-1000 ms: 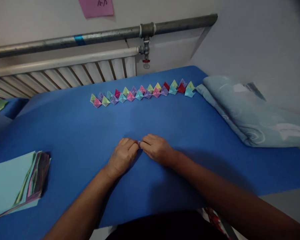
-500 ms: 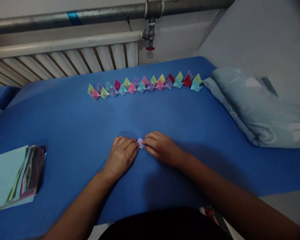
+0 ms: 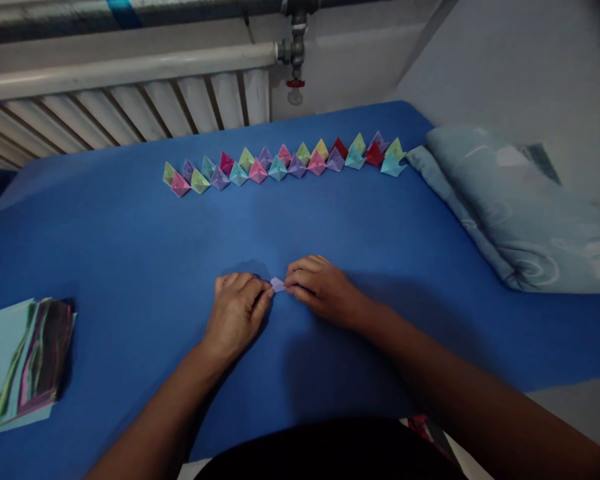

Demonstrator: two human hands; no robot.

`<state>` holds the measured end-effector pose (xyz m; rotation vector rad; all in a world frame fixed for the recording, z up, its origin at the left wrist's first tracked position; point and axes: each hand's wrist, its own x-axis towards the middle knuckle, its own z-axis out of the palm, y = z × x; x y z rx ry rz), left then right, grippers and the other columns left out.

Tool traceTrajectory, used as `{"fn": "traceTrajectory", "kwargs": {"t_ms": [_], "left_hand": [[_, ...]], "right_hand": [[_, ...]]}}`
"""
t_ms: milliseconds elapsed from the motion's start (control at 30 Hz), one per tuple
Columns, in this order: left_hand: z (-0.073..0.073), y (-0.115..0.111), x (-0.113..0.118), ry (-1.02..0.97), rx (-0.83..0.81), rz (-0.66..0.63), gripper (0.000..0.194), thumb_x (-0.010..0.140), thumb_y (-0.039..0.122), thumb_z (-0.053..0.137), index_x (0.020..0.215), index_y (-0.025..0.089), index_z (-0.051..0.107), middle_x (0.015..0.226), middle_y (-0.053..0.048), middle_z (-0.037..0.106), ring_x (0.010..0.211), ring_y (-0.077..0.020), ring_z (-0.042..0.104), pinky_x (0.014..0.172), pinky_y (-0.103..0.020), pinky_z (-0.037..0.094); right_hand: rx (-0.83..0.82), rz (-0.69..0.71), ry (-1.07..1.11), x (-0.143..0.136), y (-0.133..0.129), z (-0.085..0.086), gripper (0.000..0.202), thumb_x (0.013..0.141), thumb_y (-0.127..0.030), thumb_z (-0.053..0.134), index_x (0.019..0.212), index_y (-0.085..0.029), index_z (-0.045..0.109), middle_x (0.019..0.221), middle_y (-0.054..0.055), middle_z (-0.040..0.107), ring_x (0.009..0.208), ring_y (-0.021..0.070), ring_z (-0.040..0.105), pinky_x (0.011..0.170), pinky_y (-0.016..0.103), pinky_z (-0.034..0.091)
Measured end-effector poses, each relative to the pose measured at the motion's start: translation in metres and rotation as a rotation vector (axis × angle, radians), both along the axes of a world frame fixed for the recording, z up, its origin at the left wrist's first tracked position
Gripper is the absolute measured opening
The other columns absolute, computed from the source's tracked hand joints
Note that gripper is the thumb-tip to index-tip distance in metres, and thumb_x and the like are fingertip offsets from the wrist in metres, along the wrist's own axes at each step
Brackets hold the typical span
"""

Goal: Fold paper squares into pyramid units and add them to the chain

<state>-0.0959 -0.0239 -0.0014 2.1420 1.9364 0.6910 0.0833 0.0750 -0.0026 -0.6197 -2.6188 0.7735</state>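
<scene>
Between my hands, near the middle of the blue table [image 3: 145, 247], is a small folded purple paper [image 3: 278, 285]. My left hand [image 3: 237, 310] pinches its left end with thumb and fingers. The right end is pinched by my right hand [image 3: 323, 290], whose fingers are bent together. Only the middle of the paper shows; its ends are hidden by my fingertips. Farther back, several small folded paper boats [image 3: 257, 171] in pink, green, blue, purple, yellow and red stand in two close rows.
A stack of coloured paper sheets [image 3: 10, 360] lies at the left. On the right is a folded light blue blanket [image 3: 490, 207]. A white radiator [image 3: 195, 103] and a pipe with a red-handled valve [image 3: 296, 53] are behind the table.
The view has shifted slightly. The purple paper now looks flatter and wider between my fingers, and my hands are slightly farther apart, both still pinching it.
</scene>
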Motion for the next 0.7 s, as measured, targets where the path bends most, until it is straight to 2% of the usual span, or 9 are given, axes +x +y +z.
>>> {"fn": "traceTrajectory", "kwargs": {"t_ms": [300,467,700], "left_hand": [[0.004,0.001,0.004,-0.006,-0.050,0.063,0.020,0.092,0.027,0.049,0.081,0.018,0.063,0.079,-0.003,0.064,0.079,-0.0198,0.055,0.079,-0.037,0.034],[0.008,0.002,0.008,-0.005,-0.088,0.114,0.023,0.092,0.026,0.047,0.079,0.018,0.064,0.078,-0.002,0.065,0.077,-0.0193,0.055,0.078,-0.037,0.035],[0.010,0.003,0.010,-0.019,-0.108,0.148,0.020,0.091,0.027,0.050,0.081,0.019,0.065,0.078,-0.002,0.066,0.078,-0.0186,0.056,0.080,-0.038,0.036]], "right_hand": [[0.000,-0.017,-0.086,-0.003,0.000,0.003,0.010,0.091,-0.019,0.054,0.087,-0.017,0.063,0.093,0.005,0.063,0.088,0.0175,0.053,0.082,0.033,0.035],[0.041,-0.109,-0.191,-0.008,-0.005,0.008,0.016,0.092,-0.020,0.049,0.080,-0.016,0.059,0.090,0.006,0.062,0.085,0.0183,0.050,0.080,0.034,0.030],[-0.002,-0.210,-0.176,-0.013,-0.011,0.011,0.012,0.090,-0.023,0.055,0.081,-0.016,0.059,0.089,0.004,0.062,0.084,0.0177,0.049,0.077,0.032,0.029]]}}
